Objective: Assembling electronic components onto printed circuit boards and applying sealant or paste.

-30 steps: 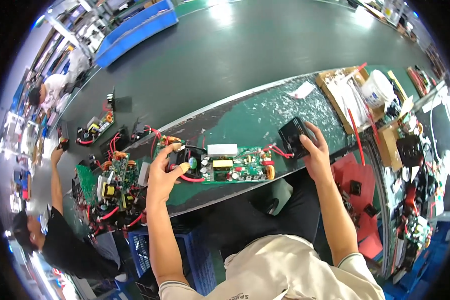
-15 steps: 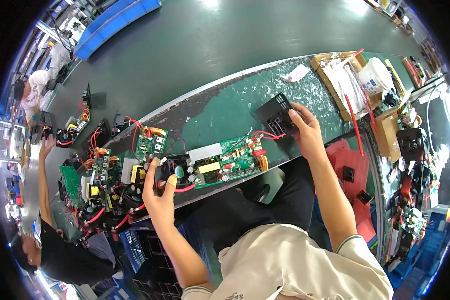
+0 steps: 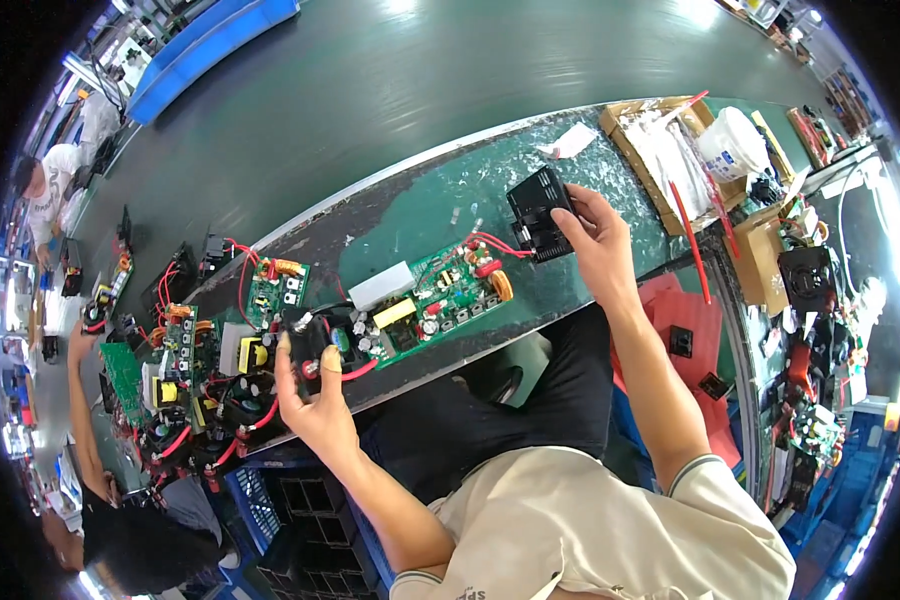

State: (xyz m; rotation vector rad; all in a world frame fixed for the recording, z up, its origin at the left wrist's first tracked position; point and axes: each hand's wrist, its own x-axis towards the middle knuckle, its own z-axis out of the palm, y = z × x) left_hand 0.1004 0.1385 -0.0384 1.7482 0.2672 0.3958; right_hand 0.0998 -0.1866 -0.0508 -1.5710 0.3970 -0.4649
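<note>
A green circuit board (image 3: 450,290) with a grey heat sink, a yellow-wrapped transformer and copper coils lies tilted along the near part of the bench. At its right end my right hand (image 3: 602,240) grips a black end panel (image 3: 542,212), joined to the board by red wires (image 3: 500,243). My left hand (image 3: 317,408) is closed on another black end panel (image 3: 308,332) at the board's left end, thumb and fingers on its near side. A thick red cable (image 3: 360,371) runs from that panel to the board. Part of the left panel is hidden by my fingers.
Several more wired boards (image 3: 180,345) crowd the bench at left, near a co-worker's arm (image 3: 85,420). To the right stand a cardboard tray (image 3: 660,215), a white bucket (image 3: 733,145) and red sticks (image 3: 692,245). Below the bench sits a blue crate (image 3: 255,505) of black parts.
My right hand has turned its panel more upright. The left panel has tilted up in my left hand, and the board slants more. The whole view has shifted slightly.
</note>
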